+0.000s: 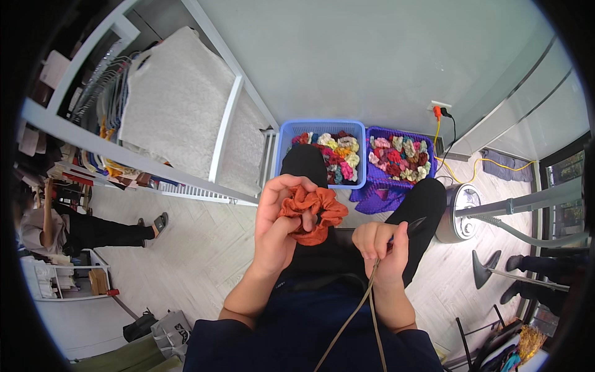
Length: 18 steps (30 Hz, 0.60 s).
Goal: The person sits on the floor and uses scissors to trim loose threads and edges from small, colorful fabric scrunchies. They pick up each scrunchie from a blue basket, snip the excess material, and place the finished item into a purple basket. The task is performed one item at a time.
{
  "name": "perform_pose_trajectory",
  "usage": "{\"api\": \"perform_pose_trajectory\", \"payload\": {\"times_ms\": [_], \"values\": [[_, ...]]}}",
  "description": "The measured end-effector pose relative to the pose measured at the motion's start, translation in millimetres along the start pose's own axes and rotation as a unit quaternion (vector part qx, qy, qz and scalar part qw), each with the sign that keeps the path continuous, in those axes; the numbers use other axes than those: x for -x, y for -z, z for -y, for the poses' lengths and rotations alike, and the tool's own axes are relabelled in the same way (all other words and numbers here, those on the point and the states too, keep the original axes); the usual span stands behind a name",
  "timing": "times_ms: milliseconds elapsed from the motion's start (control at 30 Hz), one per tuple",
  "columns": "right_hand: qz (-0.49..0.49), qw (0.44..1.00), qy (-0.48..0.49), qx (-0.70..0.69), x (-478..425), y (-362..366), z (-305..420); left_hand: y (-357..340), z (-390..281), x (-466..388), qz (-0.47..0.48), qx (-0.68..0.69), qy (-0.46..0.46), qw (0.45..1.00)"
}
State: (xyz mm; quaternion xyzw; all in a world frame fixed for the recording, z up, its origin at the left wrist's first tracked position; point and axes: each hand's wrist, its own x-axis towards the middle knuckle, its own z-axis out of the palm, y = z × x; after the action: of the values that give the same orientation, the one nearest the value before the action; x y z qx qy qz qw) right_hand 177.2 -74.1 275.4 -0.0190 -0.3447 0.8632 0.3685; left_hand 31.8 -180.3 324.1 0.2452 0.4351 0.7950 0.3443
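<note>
My left hand (271,235) is raised over my lap and grips a rust-orange fabric scrunchie (331,208). One fingertip shows through the scrunchie's centre hole. To its right, my right hand (382,249) is closed around a small dark cutting tool, likely thread snips (417,226), with the pointed end sticking out past the thumb. A tan cord (349,310) hangs from that fist towards my chest. Beyond my knees stand a blue plastic basket (320,123) and a purple basket (368,176), both holding many-coloured scrunchies. My right knee is beside the purple basket.
A white-framed garment rack (225,125) with a pale fabric panel stands left. On the right are a round silver appliance (458,204) with a pole and hose, and a yellow power cord (474,173). A person (93,225) stands far left; another person's legs (539,267) show right.
</note>
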Motion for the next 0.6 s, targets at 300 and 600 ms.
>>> {"api": "perform_pose_trajectory", "payload": {"times_ms": [300,600], "values": [[0.007,0.999,-0.019,0.043,23.9,-72.9,2.8,-22.9,-78.9,67.4,-0.022,-0.095,-0.183,0.978],[0.188,0.982,-0.004,-0.002,30.3,-149.7,-14.1,-19.9,-125.7,107.2,-0.036,-0.020,-0.293,0.955]]}}
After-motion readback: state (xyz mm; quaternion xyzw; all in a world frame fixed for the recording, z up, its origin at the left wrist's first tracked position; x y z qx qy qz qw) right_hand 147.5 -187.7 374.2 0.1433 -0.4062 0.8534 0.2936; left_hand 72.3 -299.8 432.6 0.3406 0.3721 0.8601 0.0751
